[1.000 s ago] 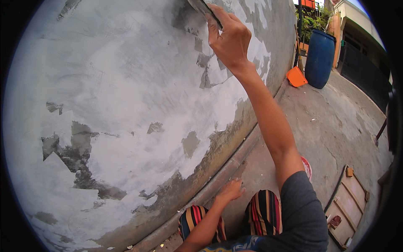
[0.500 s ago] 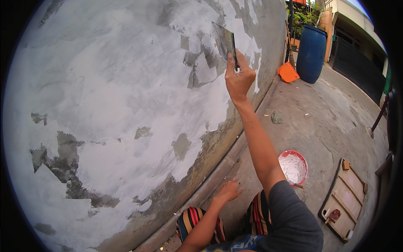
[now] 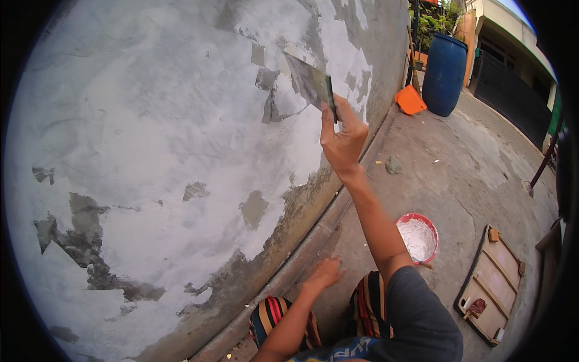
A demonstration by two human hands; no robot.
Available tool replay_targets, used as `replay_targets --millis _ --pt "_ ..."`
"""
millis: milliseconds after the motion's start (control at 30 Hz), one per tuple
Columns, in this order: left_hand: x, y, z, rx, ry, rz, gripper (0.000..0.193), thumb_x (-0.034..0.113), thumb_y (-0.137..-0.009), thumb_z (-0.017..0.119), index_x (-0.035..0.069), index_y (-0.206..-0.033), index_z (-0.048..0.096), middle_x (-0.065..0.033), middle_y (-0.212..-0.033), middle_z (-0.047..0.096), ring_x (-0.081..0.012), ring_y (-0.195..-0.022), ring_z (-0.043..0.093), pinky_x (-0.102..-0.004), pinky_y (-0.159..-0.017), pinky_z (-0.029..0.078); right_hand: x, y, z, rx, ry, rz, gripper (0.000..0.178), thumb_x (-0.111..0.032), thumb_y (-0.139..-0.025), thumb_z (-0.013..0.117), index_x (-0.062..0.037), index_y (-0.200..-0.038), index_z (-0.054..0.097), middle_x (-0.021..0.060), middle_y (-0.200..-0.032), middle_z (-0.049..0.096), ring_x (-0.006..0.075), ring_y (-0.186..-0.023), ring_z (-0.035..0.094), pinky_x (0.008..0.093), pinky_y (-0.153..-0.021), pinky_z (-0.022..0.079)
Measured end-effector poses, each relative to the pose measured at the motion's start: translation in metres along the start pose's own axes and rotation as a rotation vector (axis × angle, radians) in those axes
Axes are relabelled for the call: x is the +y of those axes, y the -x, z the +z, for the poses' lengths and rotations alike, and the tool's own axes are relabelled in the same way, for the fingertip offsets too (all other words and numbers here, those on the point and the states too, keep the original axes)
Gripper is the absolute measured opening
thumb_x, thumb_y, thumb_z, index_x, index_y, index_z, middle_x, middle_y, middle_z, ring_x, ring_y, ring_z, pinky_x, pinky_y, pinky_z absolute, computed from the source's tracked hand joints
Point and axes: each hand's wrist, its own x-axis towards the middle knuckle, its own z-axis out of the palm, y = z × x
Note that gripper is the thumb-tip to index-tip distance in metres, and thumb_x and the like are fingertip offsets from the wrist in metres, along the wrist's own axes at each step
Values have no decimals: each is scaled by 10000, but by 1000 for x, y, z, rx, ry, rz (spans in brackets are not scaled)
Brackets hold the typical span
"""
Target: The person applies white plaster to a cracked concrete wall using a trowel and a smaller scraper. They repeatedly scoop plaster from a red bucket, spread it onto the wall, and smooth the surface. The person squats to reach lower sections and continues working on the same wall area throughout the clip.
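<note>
My right hand (image 3: 346,140) is raised to the wall (image 3: 175,145) and grips a wide, flat putty knife (image 3: 310,82) by its dark back edge. The blade slants up and to the left, against or very close to the wall; which of the two I cannot tell. White putty coats much of the grey wall in uneven patches, with bare spots between. Low by my knees, my left hand (image 3: 325,273) hangs empty, its fingers loosely stretched and slightly blurred. A red bucket (image 3: 435,231) of white putty (image 3: 416,239) stands on the ground right of my right forearm.
A framed wooden board (image 3: 496,280) lies at the lower right with small things on it. Farther off stand a blue barrel (image 3: 445,75) and an orange dustpan (image 3: 411,101). A stone (image 3: 393,165) lies on the concrete. A low ledge (image 3: 313,241) follows the wall's foot.
My right hand has brought the putty knife lower on the wall, its blade now tilted farther to the left. The left hand stays by my knees. The whole view has shifted slightly.
</note>
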Motion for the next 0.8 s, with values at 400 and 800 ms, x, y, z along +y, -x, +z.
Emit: replay_targets --millis 400,800 --pt "-4 -4 6 50 -36 28 426 347 -926 535 60 -1240 520 -184 -1286 521 -349 -1197 506 -457 -1008 399 -4 -10 23 21 104 -75 235 -83 -862 646 -88 -1094 682 122 -750 679 234 -589 624 301 -538 447" --pt "-3 -4 8 64 -30 57 434 347 -920 542 46 -1232 525 -209 -1281 517 -365 -1192 506 -466 -1001 400 6 -45 21 164 71 -13 325 -39 -788 669 -92 -1108 685 130 -891 710 254 -696 678 301 -575 485"
